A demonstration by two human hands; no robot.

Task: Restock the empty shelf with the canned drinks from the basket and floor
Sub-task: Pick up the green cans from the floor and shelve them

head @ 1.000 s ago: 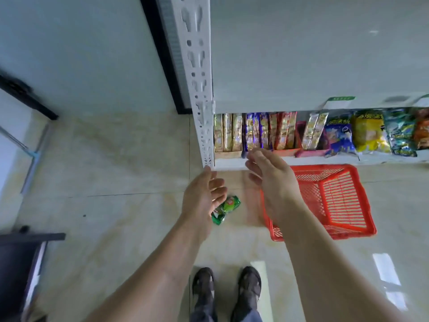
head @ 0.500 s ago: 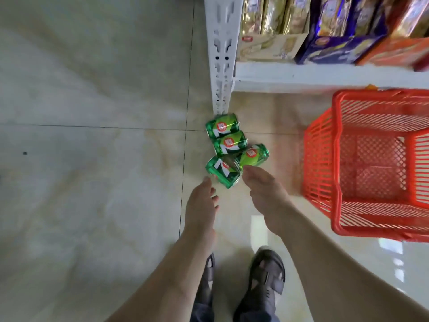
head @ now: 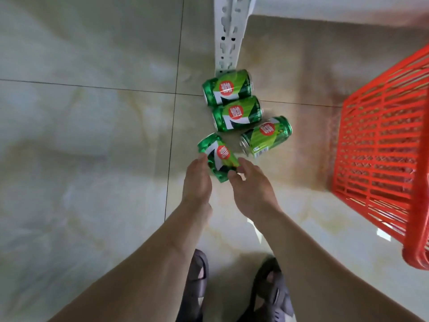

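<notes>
Both hands' grip on green can (head: 218, 156)

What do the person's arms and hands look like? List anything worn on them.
Both arms are bare, with no sleeves in view. Neither the left hand nor the right hand has a glove, and I see no watch, ring or wristband.
</notes>
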